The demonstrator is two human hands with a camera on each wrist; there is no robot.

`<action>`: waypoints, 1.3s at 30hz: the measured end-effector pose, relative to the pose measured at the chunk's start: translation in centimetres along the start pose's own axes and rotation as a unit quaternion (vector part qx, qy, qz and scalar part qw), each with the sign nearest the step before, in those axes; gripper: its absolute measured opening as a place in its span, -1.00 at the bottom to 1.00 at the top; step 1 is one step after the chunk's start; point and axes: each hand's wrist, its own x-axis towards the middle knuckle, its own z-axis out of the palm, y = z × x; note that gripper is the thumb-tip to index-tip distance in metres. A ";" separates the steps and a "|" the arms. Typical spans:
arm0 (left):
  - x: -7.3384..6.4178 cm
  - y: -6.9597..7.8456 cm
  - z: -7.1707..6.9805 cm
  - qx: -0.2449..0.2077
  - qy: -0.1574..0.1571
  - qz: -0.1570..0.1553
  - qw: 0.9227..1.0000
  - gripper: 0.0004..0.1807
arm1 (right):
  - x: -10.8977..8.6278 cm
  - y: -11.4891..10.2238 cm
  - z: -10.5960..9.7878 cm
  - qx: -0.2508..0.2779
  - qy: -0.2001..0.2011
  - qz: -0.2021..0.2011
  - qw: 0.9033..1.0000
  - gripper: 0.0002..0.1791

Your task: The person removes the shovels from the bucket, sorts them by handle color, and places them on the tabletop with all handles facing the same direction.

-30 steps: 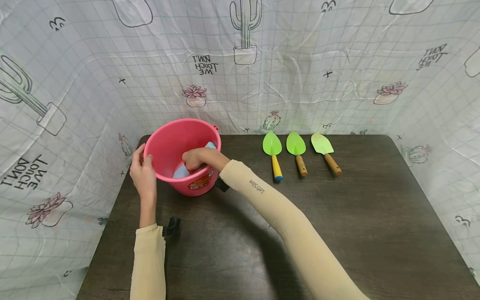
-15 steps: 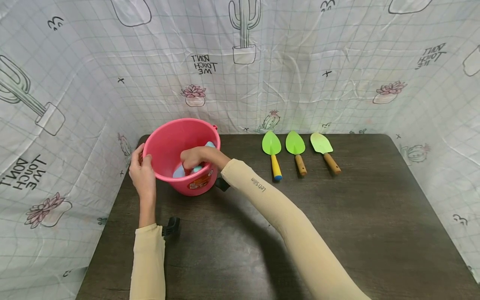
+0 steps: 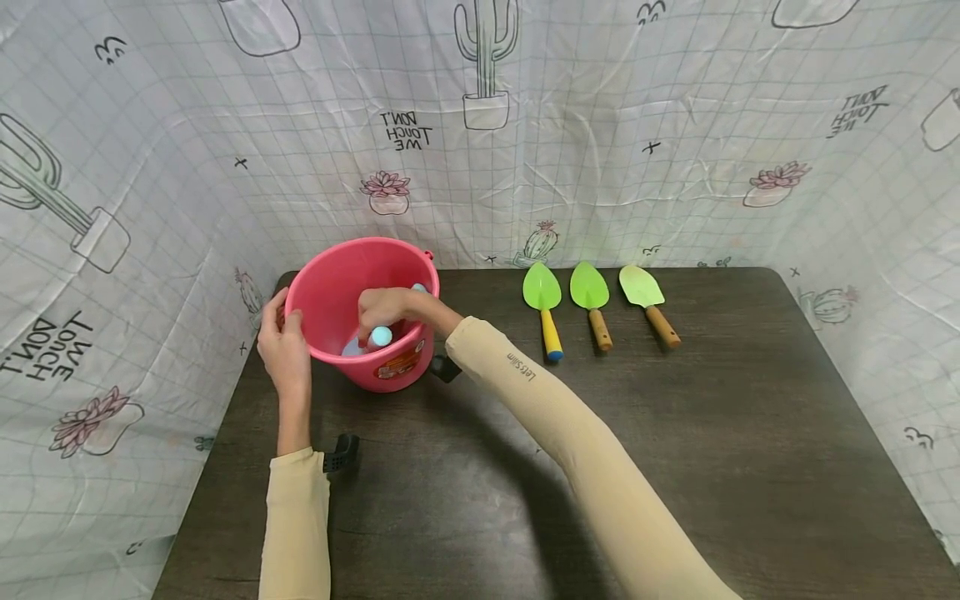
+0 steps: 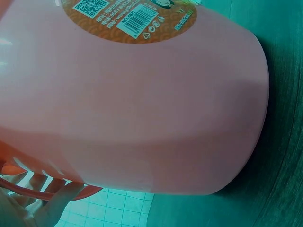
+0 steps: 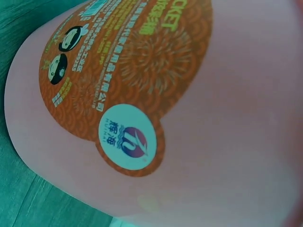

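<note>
Bucket of glossy pink plastic (image 3: 330, 293), wide-mouthed, left of centre in the head view, on a dark wood-grain table (image 3: 675, 442), orange printed sticker (image 5: 132, 71) across its side. Left hand (image 3: 287, 348) clamped on the bucket's left edge, fingers spread; right hand (image 3: 381, 311) inside, fingers curled round a pale-blue, round-ended object (image 3: 381, 337), mostly hidden.
</note>
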 end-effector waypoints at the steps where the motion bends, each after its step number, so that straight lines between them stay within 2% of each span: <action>1: 0.0 0.0 0.0 -0.001 0.000 0.000 1.000 -0.61 | 0.0 0.0 0.0 0.007 0.006 -0.001 1.000 -0.68; 5: 0.0 -0.1 0.0 -0.008 -0.002 0.002 1.000 -0.60 | -0.1 0.2 -0.1 0.054 0.031 -0.006 0.998 -0.72; 10: 0.1 0.0 0.0 -0.012 -0.002 0.000 1.000 -0.60 | -0.6 0.2 -0.4 0.127 0.069 0.004 0.989 -0.73; 14: 0.1 0.1 0.1 -0.010 -0.002 -0.003 1.000 -0.60 | -0.8 0.2 -0.6 0.191 0.097 0.026 0.976 -0.78; 18: 0.1 0.2 0.0 -0.006 -0.001 -0.007 1.000 -0.60 | -1.0 0.1 -0.8 0.246 0.108 0.033 0.963 -0.82; 27: 0.2 0.0 0.0 -0.008 0.005 -0.007 1.000 -0.60 | -1.8 0.1 -1.7 0.318 0.111 0.040 0.941 -0.83; 32: 0.1 0.0 0.0 -0.010 0.007 -0.005 1.000 -0.60 | -2.1 0.2 -2.0 0.347 0.108 0.028 0.931 -0.83; 39: 0.0 0.0 0.0 -0.011 0.004 -0.010 1.000 -0.59 | -2.5 0.0 -2.2 0.336 0.111 0.010 0.935 -0.81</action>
